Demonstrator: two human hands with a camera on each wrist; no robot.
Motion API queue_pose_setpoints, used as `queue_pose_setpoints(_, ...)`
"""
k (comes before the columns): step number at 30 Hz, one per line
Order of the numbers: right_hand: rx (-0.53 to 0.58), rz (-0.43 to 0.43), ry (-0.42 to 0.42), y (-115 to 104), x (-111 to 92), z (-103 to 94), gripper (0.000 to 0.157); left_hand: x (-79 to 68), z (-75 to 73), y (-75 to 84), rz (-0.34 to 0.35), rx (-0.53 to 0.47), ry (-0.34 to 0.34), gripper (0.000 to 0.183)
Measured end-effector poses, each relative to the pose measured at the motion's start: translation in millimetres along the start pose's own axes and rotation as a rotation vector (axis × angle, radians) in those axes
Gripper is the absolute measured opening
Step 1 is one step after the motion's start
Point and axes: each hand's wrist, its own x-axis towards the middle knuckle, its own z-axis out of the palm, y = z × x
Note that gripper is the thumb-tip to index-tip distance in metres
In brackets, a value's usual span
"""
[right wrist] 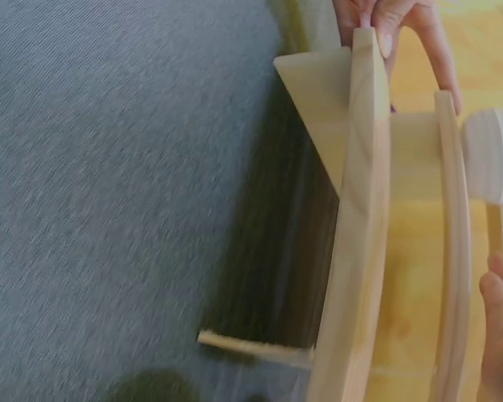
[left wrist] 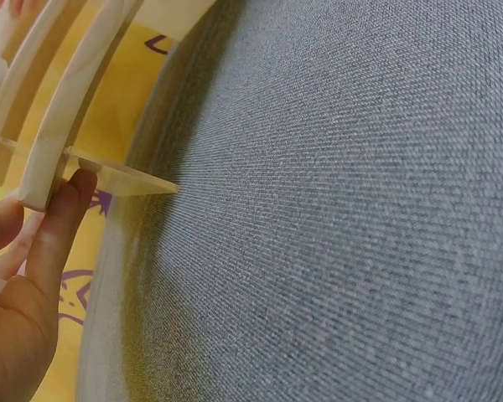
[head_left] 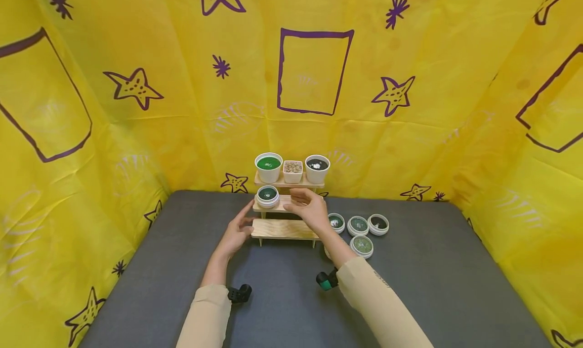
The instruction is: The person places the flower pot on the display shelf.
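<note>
A three-tier wooden stand (head_left: 286, 228) stands on the grey table. My left hand (head_left: 234, 236) is at its left end. In the left wrist view that hand (left wrist: 25, 310) pinches the end of the lowest shelf (left wrist: 71, 109), thumb on one side and fingers on the other. A white jar of dark green stuff (head_left: 267, 196) sits on the left of the middle shelf (head_left: 285, 200). To the right of this jar my right hand (head_left: 310, 210) hovers over the middle shelf, fingers loosely bent, with nothing visible in it.
On the top shelf are a cup of bright green (head_left: 268, 167), a small square pot of grainy bits (head_left: 293, 171) and a cup of dark stuff (head_left: 317, 168). Several white jars, including a light green one (head_left: 362, 246), stand right of the stand. Yellow cloth (head_left: 309, 135) hangs behind.
</note>
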Motion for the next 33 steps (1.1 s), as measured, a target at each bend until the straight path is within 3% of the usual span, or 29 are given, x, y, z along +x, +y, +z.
queue_pose_setpoints(13, -0.046, -0.005, 0.011, 9.4, -20.6, -42.6, 0.05, 0.1, -0.6, -2.8, 0.003, -0.007, 0.002, 0.079)
queue_pose_setpoints(21, -0.012, 0.012, 0.022, 14.4, -39.2, -68.7, 0.05, -0.1, -1.0, -1.2, 0.014, -0.028, -0.008, 0.079)
queue_pose_setpoints(33, -0.107, 0.021, 0.059, 28.0, -62.1, -120.0, 0.048, 1.2, -1.1, -6.3, 0.062, 0.006, 0.004, 0.08)
